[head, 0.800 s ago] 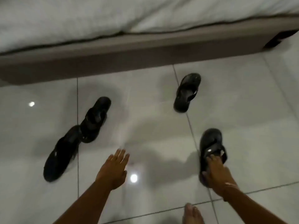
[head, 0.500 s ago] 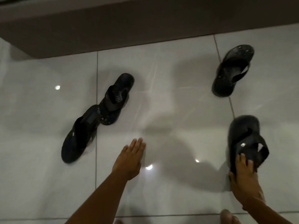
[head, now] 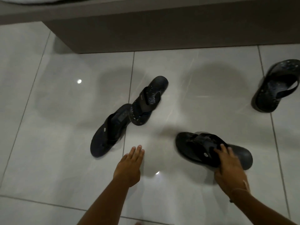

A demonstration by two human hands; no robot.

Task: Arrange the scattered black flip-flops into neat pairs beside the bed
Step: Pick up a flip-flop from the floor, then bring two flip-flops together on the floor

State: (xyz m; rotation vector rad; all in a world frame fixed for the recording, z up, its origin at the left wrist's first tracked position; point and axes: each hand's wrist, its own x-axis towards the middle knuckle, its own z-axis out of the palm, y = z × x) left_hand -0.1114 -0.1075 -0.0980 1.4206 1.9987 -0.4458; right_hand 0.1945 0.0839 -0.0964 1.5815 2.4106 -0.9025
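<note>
Several black flip-flops lie on glossy white floor tiles below the bed frame. My right hand grips one flip-flop by its strap and side; the sandal lies crosswise, toe to the left. My left hand hovers flat and open above the tiles, just right of a long flip-flop. That one's heel end touches a patterned flip-flop lying diagonally toward the bed. Another patterned flip-flop sits at the right edge.
The brown bed base runs across the top, its corner at the upper left, with white bedding above it. Tile floor spreads between the sandals. A toe shows at the bottom edge.
My right hand has carried its flip-flop leftward and turned it crosswise, closer to the middle pair. The view has shifted left. My left hand stays open near the long flip-flop.
</note>
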